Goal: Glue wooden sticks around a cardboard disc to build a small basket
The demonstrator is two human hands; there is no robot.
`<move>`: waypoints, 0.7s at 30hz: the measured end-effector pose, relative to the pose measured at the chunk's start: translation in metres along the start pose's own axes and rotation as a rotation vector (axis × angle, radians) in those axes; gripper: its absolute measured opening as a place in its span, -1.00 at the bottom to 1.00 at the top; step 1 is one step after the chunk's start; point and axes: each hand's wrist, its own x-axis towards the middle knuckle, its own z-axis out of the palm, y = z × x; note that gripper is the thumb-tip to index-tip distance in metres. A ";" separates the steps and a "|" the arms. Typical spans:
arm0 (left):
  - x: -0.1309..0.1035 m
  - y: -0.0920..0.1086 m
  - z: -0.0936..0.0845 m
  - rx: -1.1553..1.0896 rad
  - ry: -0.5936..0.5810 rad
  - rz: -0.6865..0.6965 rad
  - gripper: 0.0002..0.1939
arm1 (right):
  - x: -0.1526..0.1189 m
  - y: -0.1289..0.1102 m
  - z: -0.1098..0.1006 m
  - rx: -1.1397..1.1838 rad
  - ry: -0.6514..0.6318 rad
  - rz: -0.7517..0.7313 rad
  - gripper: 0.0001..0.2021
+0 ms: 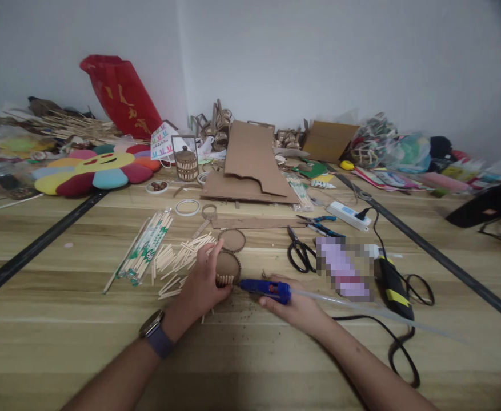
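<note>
Our right grip (299, 308) clasps the blue glue gun (267, 289), its long axis running crosswise, pointing left toward the stick-edged round cardboard piece (229, 264) our left grip (202, 285) pinches.

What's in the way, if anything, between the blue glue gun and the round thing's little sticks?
Nothing visible. The right hand holds the blue glue gun, its tip close beside the short sticks on the round cardboard piece at the left hand. Whether they touch is unclear.
</note>
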 end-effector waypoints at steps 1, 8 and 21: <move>0.000 0.000 0.000 0.003 -0.002 0.001 0.00 | 0.000 0.000 0.000 -0.009 -0.003 -0.001 -0.76; 0.000 -0.001 0.000 -0.014 0.008 0.002 0.02 | 0.000 0.002 0.001 -0.060 0.002 0.002 -0.77; 0.001 0.003 -0.002 -0.015 -0.001 -0.001 -0.03 | 0.000 0.001 0.002 -0.125 0.001 -0.017 -0.77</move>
